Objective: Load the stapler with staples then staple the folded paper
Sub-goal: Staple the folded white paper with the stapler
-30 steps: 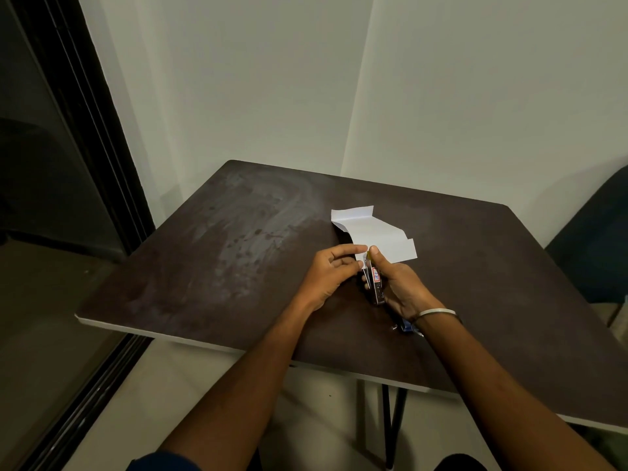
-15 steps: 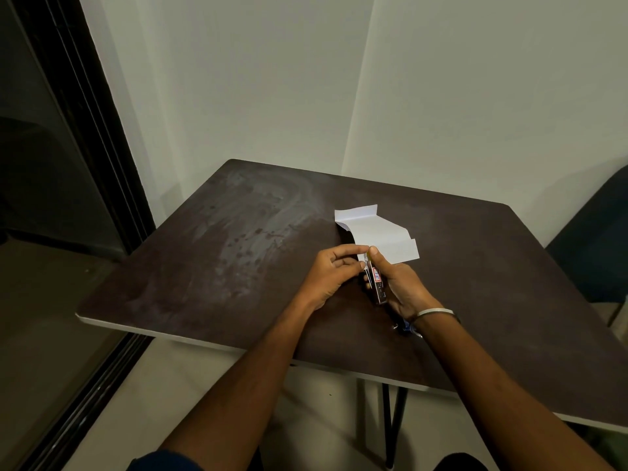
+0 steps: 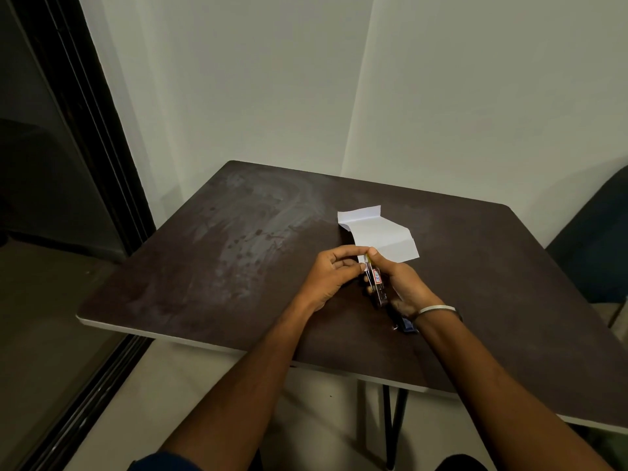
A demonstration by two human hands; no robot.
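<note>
Fingers (image 3: 343, 254) of the left hand (image 3: 331, 277) are pinched together at the stapler's far tip. The right hand (image 3: 404, 288) is clamped around the stapler (image 3: 376, 282), a narrow dark body with a red-and-white label. Its long axis runs from the wrist toward the folded paper (image 3: 380, 234), white and creased, lying on the dark table (image 3: 204, 266) just beyond the hands.

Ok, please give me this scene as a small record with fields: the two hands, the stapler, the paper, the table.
left hand: fingertips pinched at the stapler's front end
right hand: holding the stapler
stapler: small, above the table, front end at the paper's near edge
folded paper: white, creased, lying on the table
table: dark brown top
small dark object: under the right wrist, unclear
</note>
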